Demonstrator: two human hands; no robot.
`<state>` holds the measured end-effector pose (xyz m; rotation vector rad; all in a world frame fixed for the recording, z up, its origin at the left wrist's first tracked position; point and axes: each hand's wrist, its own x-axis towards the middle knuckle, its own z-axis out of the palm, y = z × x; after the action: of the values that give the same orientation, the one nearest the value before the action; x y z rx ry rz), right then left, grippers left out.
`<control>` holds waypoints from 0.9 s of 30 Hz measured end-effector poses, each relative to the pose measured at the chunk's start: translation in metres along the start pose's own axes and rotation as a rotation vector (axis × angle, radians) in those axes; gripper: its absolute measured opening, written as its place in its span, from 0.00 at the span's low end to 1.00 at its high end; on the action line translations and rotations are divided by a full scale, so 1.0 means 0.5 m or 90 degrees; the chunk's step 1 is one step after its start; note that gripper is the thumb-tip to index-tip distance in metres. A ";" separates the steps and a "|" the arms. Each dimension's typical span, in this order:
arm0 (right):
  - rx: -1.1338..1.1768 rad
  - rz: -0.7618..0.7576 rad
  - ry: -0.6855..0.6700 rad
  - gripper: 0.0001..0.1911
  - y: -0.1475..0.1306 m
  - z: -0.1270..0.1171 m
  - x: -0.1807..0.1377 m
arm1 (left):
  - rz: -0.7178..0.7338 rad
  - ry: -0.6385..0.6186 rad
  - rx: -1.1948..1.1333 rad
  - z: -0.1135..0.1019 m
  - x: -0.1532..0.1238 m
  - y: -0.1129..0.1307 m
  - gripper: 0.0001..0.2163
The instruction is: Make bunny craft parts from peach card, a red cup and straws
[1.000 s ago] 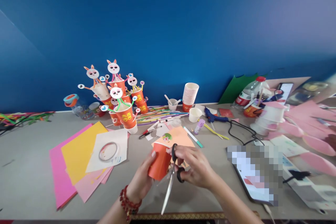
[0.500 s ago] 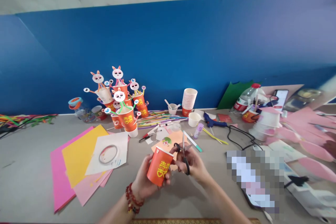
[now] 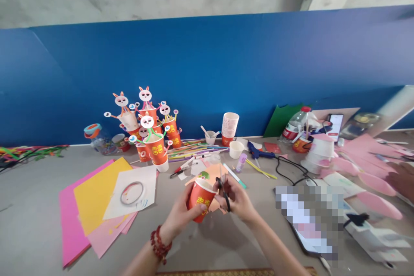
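Note:
My left hand (image 3: 181,213) is wrapped round a red paper cup (image 3: 201,199) with yellow characters, held tilted above the grey table (image 3: 32,224). My right hand (image 3: 237,198) grips black-handled scissors (image 3: 224,189), blades pointing up beside the cup's rim. A red bead bracelet (image 3: 158,246) sits on my left wrist. An orange paper sheet (image 3: 213,171) lies just behind the cup.
Pink, yellow and white sheets with a tape ring (image 3: 132,192) lie at left. Rabbit-faced cup figures (image 3: 152,133) stand at the back, beside a cup stack (image 3: 229,127), straws, a glue gun (image 3: 258,152), a bottle (image 3: 296,125) and pink cutouts (image 3: 365,155). Another person's hand (image 3: 403,179) shows at right.
The scissors swung from pointing down toward me to pointing up at the cup's rim. The cup turned so its yellow print faces me. The camera tilted upward.

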<state>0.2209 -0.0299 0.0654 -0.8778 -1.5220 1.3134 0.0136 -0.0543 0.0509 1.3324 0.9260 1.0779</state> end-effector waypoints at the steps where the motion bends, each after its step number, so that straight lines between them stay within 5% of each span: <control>1: 0.018 0.003 0.020 0.15 0.006 -0.002 0.001 | 0.016 0.022 0.041 0.001 0.002 0.000 0.31; 6: 0.069 0.021 0.109 0.19 0.027 -0.017 0.001 | 0.042 0.099 0.065 0.006 0.007 0.004 0.30; 12: 0.049 0.063 0.169 0.18 0.030 -0.026 -0.020 | -0.095 0.032 -0.334 -0.001 0.009 0.001 0.24; 19: -0.068 0.099 0.073 0.19 0.050 -0.037 -0.056 | -0.132 -0.012 -0.456 -0.008 0.027 0.001 0.29; 27: -0.087 0.141 0.031 0.22 0.079 -0.029 -0.074 | -0.148 -0.010 -0.494 -0.017 0.028 -0.005 0.23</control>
<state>0.2450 -0.0525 0.0202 -1.1856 -1.5231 1.3451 0.0097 -0.0382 0.0489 0.5754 0.5366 1.0811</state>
